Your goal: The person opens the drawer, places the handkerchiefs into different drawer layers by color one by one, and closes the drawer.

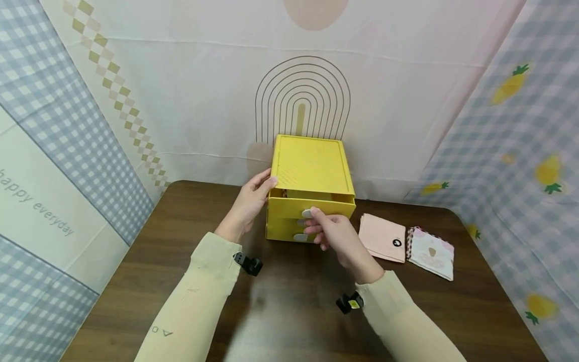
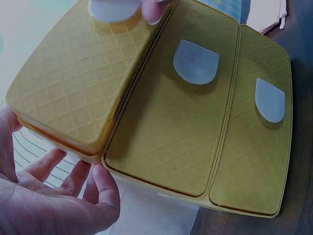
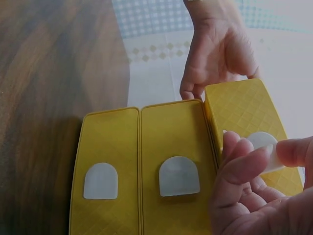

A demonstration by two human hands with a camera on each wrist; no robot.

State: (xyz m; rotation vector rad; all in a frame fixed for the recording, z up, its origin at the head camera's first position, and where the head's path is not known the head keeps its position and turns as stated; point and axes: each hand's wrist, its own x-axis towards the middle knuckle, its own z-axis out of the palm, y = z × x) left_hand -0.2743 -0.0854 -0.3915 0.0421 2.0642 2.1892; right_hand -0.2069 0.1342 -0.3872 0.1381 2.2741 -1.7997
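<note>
A yellow box with three drawers (image 1: 312, 161) stands at the back of the table. Its top drawer (image 1: 289, 207) sits partly pulled out, leaving a narrow gap below the box's top; a small bit of patterned material shows inside at the left. My right hand (image 1: 336, 234) pinches the white tab (image 3: 264, 142) of this drawer between thumb and forefinger, the other fingers bent beneath. At the box's left side my left hand (image 1: 251, 201) holds the upper corner, thumb over the top edge and fingers along the side wall. The two lower drawers (image 2: 161, 132) are closed.
Right of the box lie a folded pink cloth (image 1: 382, 236) and a folded white cloth (image 1: 431, 256) with a checked edge. The dark wooden table (image 1: 289, 322) is bounded by hanging printed fabric (image 1: 199, 100) behind and at both sides.
</note>
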